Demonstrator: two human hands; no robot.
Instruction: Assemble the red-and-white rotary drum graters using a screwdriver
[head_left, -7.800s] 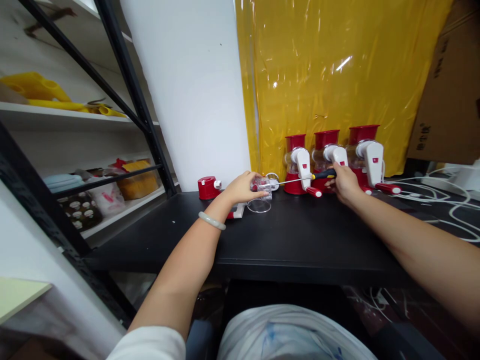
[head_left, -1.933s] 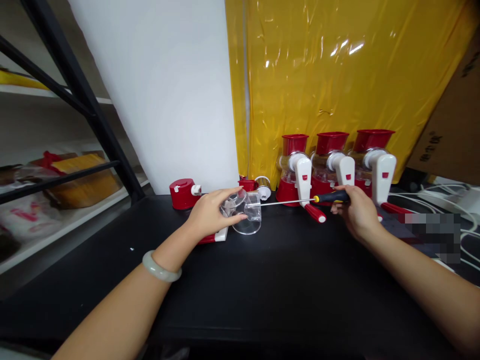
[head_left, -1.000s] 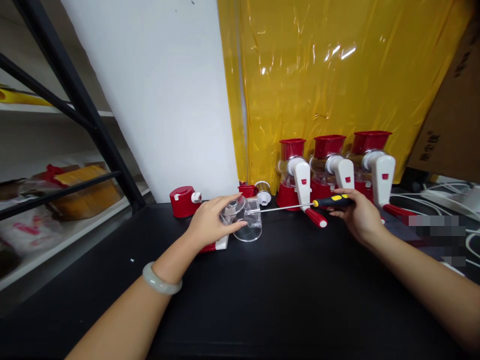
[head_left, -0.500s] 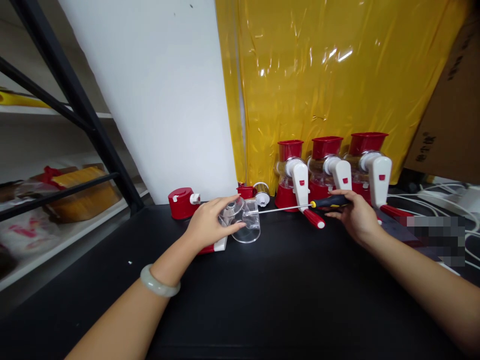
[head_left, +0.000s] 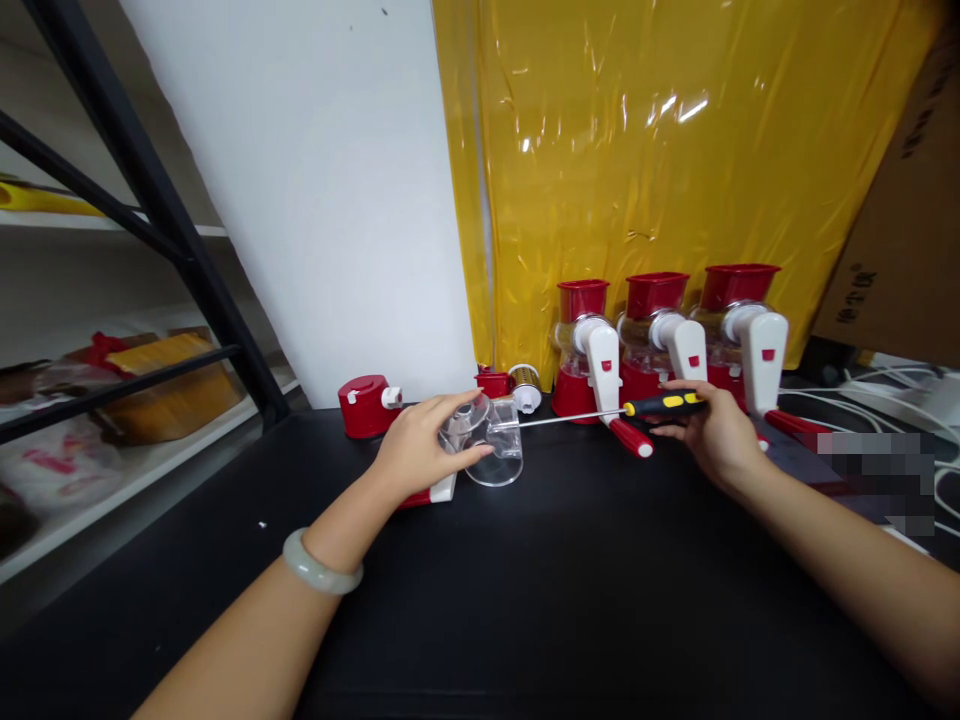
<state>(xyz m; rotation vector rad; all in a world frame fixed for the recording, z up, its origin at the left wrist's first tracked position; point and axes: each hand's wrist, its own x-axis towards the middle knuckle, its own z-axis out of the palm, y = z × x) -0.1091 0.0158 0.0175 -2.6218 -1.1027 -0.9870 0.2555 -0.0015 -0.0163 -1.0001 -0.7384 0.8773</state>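
Note:
My left hand [head_left: 430, 440] grips a clear plastic grater body [head_left: 501, 468] lying on its side on the black table. My right hand [head_left: 716, 430] is closed round the black and yellow handle of a screwdriver [head_left: 570, 418]. The screwdriver's long shaft points left, and its tip reaches into the clear part's side opening. A red round base with a white knob [head_left: 364, 405] stands behind my left hand. Partly hidden beneath that hand is a red and white crank handle [head_left: 441, 490]. Behind the clear part lies a metal grater drum with a white end [head_left: 526, 390], beside a small red piece [head_left: 491, 384].
Several assembled red and white rotary graters [head_left: 592, 350] stand along the yellow sheeting [head_left: 675, 150] at the back. White cables [head_left: 862, 410] and a brown carton [head_left: 892, 230] are at the right. A shelf rack [head_left: 210, 310] with bags stands at the left.
The screwdriver handle has turned in my right hand, so more of its yellow patches show. My left hand and the clear grater body keep their place.

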